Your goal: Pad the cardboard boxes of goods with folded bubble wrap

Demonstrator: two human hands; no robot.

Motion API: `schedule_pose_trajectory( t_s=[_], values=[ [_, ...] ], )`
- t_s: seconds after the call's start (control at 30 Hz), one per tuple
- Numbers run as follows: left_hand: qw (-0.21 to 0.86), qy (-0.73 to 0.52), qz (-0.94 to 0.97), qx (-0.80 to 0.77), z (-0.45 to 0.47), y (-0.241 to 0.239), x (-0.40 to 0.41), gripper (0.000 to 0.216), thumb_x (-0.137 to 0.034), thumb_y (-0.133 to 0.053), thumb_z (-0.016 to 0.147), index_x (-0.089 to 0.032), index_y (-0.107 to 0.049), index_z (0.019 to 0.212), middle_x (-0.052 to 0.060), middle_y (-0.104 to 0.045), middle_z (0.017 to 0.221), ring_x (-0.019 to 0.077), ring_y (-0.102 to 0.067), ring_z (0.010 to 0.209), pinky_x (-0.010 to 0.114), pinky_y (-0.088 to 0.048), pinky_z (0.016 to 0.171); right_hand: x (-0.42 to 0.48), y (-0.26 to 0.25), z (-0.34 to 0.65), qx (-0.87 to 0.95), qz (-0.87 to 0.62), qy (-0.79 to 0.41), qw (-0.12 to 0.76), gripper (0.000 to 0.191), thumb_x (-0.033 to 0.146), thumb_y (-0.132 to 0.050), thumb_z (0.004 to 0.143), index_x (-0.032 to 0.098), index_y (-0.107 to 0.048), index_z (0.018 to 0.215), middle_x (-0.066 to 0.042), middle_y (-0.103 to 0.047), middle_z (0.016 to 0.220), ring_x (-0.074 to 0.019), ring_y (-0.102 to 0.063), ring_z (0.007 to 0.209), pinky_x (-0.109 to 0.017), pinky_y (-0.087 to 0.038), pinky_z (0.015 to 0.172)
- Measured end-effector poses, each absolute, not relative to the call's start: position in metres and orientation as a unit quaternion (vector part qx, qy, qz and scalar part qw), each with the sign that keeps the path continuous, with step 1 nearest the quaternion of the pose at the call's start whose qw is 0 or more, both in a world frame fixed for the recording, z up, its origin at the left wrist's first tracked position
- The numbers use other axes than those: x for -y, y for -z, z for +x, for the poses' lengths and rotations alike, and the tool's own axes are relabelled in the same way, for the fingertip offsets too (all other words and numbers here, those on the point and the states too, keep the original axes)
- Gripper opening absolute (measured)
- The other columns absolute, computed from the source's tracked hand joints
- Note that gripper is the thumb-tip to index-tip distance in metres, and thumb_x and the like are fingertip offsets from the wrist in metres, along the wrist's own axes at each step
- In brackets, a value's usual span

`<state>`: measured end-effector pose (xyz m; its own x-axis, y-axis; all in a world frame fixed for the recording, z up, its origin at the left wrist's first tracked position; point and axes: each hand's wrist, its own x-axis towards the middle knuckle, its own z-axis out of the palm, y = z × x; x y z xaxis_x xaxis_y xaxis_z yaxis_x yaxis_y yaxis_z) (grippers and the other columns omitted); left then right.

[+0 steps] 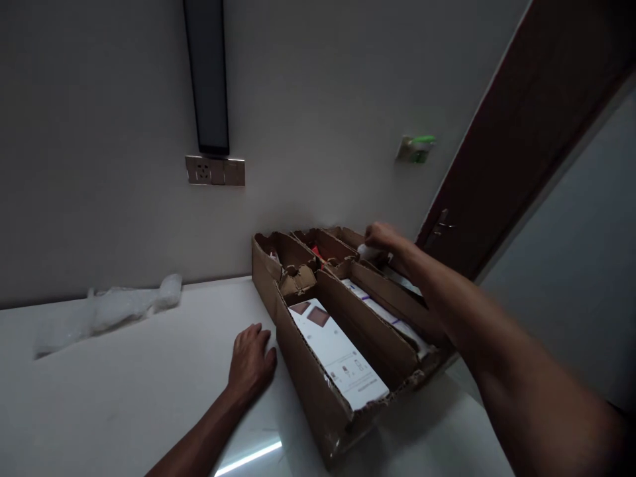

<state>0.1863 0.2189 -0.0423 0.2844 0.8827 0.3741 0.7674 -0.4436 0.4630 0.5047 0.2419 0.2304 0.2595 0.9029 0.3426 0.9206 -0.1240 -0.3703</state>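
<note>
My left hand (252, 363) lies on the white tabletop beside a cardboard box with several compartments (303, 371). Its fingers are loosely bent and apart, with nothing seen in them. Over the back right compartment, my right hand (382, 236) is closed, and a small white thing (366, 252) shows just below it; its kind is too blurred to tell. A white printed carton (338, 351) leans in the front left compartment. White packs with purple bands (382, 310) lie in the compartment to its right. Something red (317, 251) shows in the back middle compartment.
Crumpled clear plastic wrap (124, 308) lies at the left on the white table (124, 411), against the wall. A socket plate (214, 171) and a dark upright panel (207, 79) are on the wall. A brown door (507, 132) stands at the right.
</note>
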Motion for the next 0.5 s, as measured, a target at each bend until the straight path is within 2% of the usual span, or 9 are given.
schedule_pose_trajectory(
  t_s=[0.03,0.1,0.23,0.4,0.47,0.5],
  values=[
    [0.098,-0.317,0.791,-0.515,0.186,0.045,-0.220,0.038,-0.021,-0.055,0.081,-0.015,-0.067,0.117,0.015,-0.059,0.135,0.0308,-0.050,0.129,0.046,-0.034,0.112,-0.251,-0.243,0.504,0.593,-0.762,0.031,0.259,0.007,0.023,-0.066,0.064,0.027,-0.065,0.070,-0.009,-0.067,0.071,-0.0308,-0.064,0.094,-0.041,-0.048,0.078],
    [0.100,-0.357,0.776,-0.510,0.185,0.051,-0.223,0.038,-0.021,-0.056,0.080,-0.015,-0.067,0.115,0.015,-0.062,0.130,0.0310,-0.053,0.126,0.047,-0.038,0.110,-0.257,-0.267,0.503,0.572,-0.764,0.049,0.294,0.009,0.016,-0.063,0.063,0.024,-0.059,0.061,-0.007,-0.060,0.062,-0.0273,-0.062,0.083,-0.040,-0.047,0.076],
    [0.072,-0.450,0.737,-0.498,0.179,0.037,-0.220,0.045,-0.023,-0.051,0.085,-0.012,-0.056,0.128,0.019,-0.057,0.134,0.0322,-0.053,0.126,0.051,-0.041,0.107,-0.223,-0.292,0.488,0.583,-0.703,0.045,0.405,0.008,0.013,-0.055,0.065,0.020,-0.058,0.068,0.000,-0.054,0.058,-0.0150,-0.052,0.063,-0.029,-0.042,0.063],
    [-0.059,-0.641,0.680,-0.352,0.177,-0.044,-0.175,0.075,-0.036,-0.065,0.085,-0.018,-0.031,0.149,0.020,-0.039,0.151,0.0335,-0.038,0.140,0.052,-0.033,0.113,-0.151,-0.286,0.427,0.690,-0.555,-0.036,0.463,0.011,0.016,-0.055,0.062,0.017,-0.062,0.071,0.003,-0.056,0.062,-0.0099,-0.048,0.058,-0.023,-0.037,0.056],
    [-0.068,-0.659,0.678,-0.320,0.181,-0.080,-0.150,0.085,-0.041,-0.071,0.081,-0.018,-0.027,0.150,0.019,-0.034,0.155,0.0345,-0.035,0.142,0.051,-0.031,0.115,-0.127,-0.276,0.395,0.737,-0.481,-0.096,0.465,0.011,0.017,-0.055,0.063,0.016,-0.063,0.070,0.003,-0.056,0.063,-0.0095,-0.048,0.059,-0.022,-0.037,0.055],
    [-0.049,-0.650,0.686,-0.323,0.183,-0.094,-0.138,0.083,-0.044,-0.070,0.081,-0.018,-0.030,0.149,0.018,-0.038,0.153,0.0344,-0.037,0.141,0.050,-0.032,0.115,-0.117,-0.271,0.381,0.756,-0.456,-0.130,0.452,0.011,0.019,-0.056,0.064,0.016,-0.064,0.072,0.003,-0.057,0.064,-0.0095,-0.049,0.060,-0.022,-0.037,0.056]
  ],
)
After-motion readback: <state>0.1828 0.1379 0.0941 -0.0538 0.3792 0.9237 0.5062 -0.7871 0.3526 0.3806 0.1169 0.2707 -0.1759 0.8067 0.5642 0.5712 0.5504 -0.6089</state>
